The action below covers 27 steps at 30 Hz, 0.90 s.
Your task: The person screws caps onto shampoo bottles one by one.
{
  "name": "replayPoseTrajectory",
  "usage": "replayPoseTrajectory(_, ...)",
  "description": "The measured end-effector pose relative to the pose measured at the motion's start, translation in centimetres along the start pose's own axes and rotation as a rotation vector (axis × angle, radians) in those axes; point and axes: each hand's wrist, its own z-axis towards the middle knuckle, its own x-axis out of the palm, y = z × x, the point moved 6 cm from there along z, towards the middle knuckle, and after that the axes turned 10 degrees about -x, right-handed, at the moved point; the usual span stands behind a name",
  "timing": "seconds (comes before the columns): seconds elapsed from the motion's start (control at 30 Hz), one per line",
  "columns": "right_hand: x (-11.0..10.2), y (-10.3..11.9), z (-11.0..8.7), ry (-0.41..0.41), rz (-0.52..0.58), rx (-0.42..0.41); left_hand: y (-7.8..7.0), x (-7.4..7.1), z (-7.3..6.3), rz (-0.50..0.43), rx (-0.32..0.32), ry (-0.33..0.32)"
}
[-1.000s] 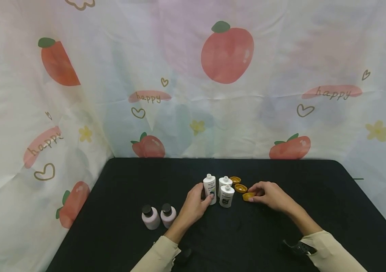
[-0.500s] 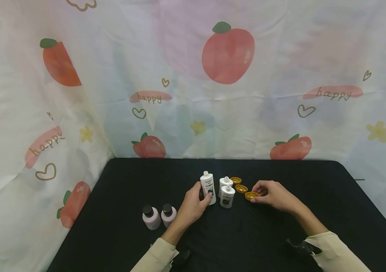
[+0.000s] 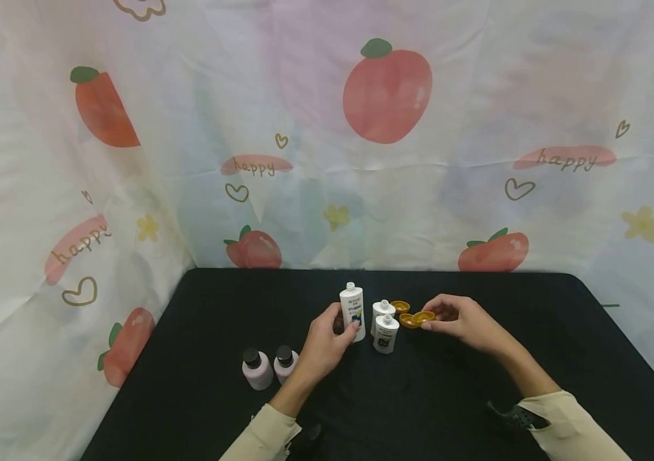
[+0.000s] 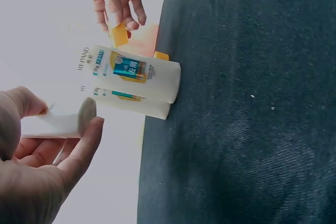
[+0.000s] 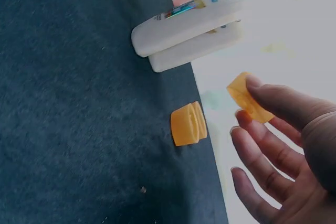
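My left hand [image 3: 327, 342] grips an uncapped white shampoo bottle [image 3: 352, 307] around its body. In the left wrist view the base of this bottle [image 4: 63, 121] shows clear of the black table. My right hand [image 3: 471, 324] pinches a yellow bottle cap [image 5: 245, 98] between thumb and fingers, raised off the table. Two more uncapped white bottles [image 3: 385, 336] stand upright just right of the held one, one in front of the other. Beside them two yellow caps [image 3: 400, 307] lie close together on the table, their hollow sides up.
A pair of pale pink bottles with black lids [image 3: 257, 371] stands on the black table [image 3: 217, 320] at the left, near my left forearm. Behind the table's far edge hangs a printed fabric backdrop [image 3: 303, 96].
My left hand has lifted its white bottle slightly. The right hand has raised the yellow cap off the table and brought it up, so it now overlaps a lying cap in the head view.
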Motion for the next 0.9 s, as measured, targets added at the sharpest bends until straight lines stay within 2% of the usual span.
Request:
replayPoseTrajectory(0.23,-0.7,0.6,0.3,-0.057,0.067,0.015,-0.7,-0.8,-0.1,-0.028,-0.017,-0.003)
replayPoseTrajectory(0.43,-1.4,1.9,0.7,-0.098,0.137,-0.012,-1.4,-1.3,-0.3,-0.059,-0.032,0.007)
replayPoseTrajectory(0.6,-1.7,2.9,1.0,-0.113,0.162,-0.037,-2.0,-1.8,-0.3,-0.078,-0.014,0.006)
replayPoseTrajectory(0.9,-1.9,4.1,1.6,-0.127,0.177,-0.044,-2.2,-2.5,-0.1,-0.106,0.005,-0.016)
